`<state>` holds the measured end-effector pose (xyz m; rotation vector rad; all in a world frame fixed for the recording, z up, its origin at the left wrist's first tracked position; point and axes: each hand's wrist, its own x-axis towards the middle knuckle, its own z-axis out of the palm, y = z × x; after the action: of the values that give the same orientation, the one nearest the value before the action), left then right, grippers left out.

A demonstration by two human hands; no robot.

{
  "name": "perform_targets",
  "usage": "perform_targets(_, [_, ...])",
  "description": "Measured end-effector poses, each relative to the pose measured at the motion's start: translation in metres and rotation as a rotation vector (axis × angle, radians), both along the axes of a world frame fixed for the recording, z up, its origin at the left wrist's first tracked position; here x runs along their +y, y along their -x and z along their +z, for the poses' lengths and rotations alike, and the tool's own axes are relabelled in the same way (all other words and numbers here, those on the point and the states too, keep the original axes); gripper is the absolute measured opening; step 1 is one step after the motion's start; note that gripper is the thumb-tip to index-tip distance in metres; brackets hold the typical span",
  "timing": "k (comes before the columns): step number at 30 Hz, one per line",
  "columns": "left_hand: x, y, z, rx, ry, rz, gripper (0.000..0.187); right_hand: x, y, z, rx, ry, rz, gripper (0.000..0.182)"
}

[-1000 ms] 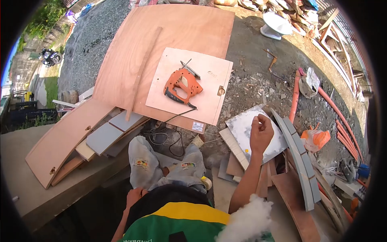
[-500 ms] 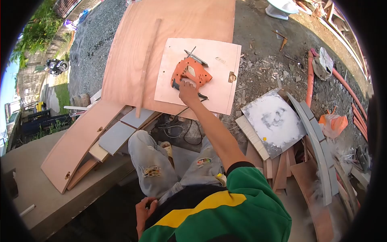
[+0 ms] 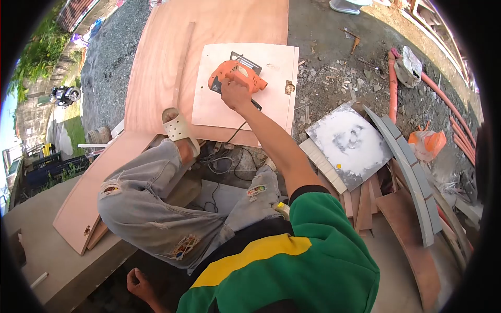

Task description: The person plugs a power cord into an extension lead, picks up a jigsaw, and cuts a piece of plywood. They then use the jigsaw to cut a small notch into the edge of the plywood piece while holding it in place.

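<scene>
Lying in right-hand fingers (image 3: 228,85) — orange jigsaw (image 3: 249,74)

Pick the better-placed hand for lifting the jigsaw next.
Right, I'd judge: the right hand is on the handle of the orange jigsaw, while the left hand hangs low below the bent leg, well away from it.

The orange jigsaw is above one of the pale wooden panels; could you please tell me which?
The small, squarish panel lying on top of the large sheet; the right hand holds the jigsaw over it, while the long panel at left has no tool.
</scene>
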<state>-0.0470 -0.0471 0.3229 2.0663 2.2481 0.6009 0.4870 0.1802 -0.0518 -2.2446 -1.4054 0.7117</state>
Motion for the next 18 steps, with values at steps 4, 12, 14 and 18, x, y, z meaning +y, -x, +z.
perform_targets(4, [0.056, 0.003, -0.005, -0.075, -0.011, -0.104, 0.02, -0.042, -0.022, 0.053, 0.194, -0.233, -0.214, 0.04])
perform_targets(12, [0.249, -0.142, 0.021, -0.01, -0.202, -0.585, 0.015, -0.229, 0.023, 0.139, 0.591, -0.492, -0.87, 0.035])
perform_targets(14, [0.305, -0.208, 0.022, 0.017, -0.233, -0.78, 0.016, -0.26, 0.04, 0.147, 0.583, -0.508, -0.968, 0.032])
perform_targets(18, [0.379, -0.373, 0.003, 0.176, -0.035, -1.127, 0.023, -0.309, 0.062, 0.157, 0.662, -0.461, -1.127, 0.032])
